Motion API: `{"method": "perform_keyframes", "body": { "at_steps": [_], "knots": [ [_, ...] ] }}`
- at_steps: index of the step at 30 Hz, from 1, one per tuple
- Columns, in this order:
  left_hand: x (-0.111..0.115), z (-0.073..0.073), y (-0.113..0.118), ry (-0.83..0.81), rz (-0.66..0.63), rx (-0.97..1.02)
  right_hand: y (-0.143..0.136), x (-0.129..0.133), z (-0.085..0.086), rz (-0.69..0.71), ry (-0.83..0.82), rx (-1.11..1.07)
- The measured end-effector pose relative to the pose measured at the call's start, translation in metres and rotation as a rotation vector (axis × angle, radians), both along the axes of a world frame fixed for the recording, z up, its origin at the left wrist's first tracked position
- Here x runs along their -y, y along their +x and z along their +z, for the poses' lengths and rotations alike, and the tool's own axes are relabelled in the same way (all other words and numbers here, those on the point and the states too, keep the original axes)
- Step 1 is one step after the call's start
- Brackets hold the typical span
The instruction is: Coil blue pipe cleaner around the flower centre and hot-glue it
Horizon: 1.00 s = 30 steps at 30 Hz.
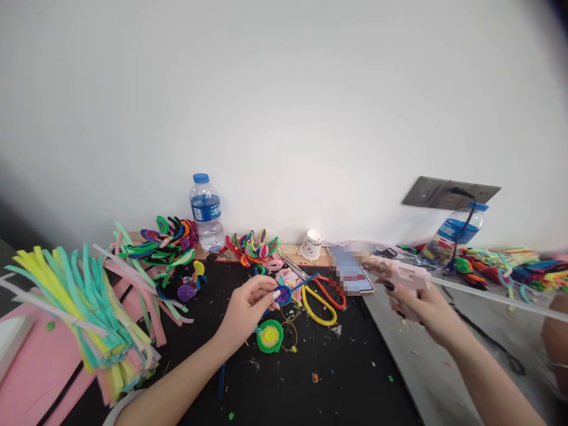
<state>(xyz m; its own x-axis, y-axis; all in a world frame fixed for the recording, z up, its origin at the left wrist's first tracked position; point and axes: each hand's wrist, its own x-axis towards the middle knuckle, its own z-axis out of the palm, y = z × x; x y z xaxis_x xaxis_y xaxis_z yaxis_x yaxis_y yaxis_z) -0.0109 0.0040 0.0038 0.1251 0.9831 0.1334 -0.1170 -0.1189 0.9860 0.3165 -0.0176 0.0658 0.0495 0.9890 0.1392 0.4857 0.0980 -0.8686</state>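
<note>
My left hand (252, 302) pinches a small blue-and-purple pipe-cleaner coil (283, 294) between thumb and fingers. From the coil a straight blue end sticks out up to the right. My right hand (415, 305) is wrapped round a pale pink hot glue gun (406, 275), whose nozzle end points left, apart from the coil. Just below my left hand lies a round green-and-yellow pipe-cleaner piece (270, 336) on the black mat (346, 378). Scissors with red and yellow handles (320, 319) rest behind the coil, partly over pink pieces.
Bundled pastel pipe cleaners (84, 307) fill the left side. Along the wall stand a water bottle (206, 213), colourful twisted pieces (252, 245), a paper cup (311, 245) and a partly blurred phone (350, 272). Another bottle (452, 236) leans right, near a plugged-in cable (465, 228).
</note>
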Motion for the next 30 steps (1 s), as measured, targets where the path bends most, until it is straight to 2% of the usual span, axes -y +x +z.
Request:
{"method": "perform_keyframes", "body": {
  "at_steps": [2, 4, 6, 10, 13, 30],
  "knots": [
    [0.001, 0.001, 0.000, 0.010, 0.004, -0.011, -0.031, -0.006, -0.004, 0.221, -0.118, -0.203],
    [0.001, 0.002, 0.000, 0.022, 0.008, -0.023, -0.056, -0.014, -0.012, 0.340, -0.206, -0.266],
    [0.001, 0.003, 0.000, 0.036, 0.014, -0.037, -0.075, -0.021, -0.023, 0.393, -0.267, -0.301],
    [0.000, 0.002, -0.002, 0.056, 0.018, -0.068, -0.090, -0.026, -0.048, 0.387, -0.306, -0.361],
    [0.000, 0.000, -0.002, 0.060, 0.012, -0.081, -0.090, -0.022, -0.056, 0.379, -0.349, -0.391],
    [0.003, -0.004, 0.000, 0.130, -0.026, -0.162, -0.090, -0.015, -0.058, 0.406, -0.404, -0.441]
  ]
}}
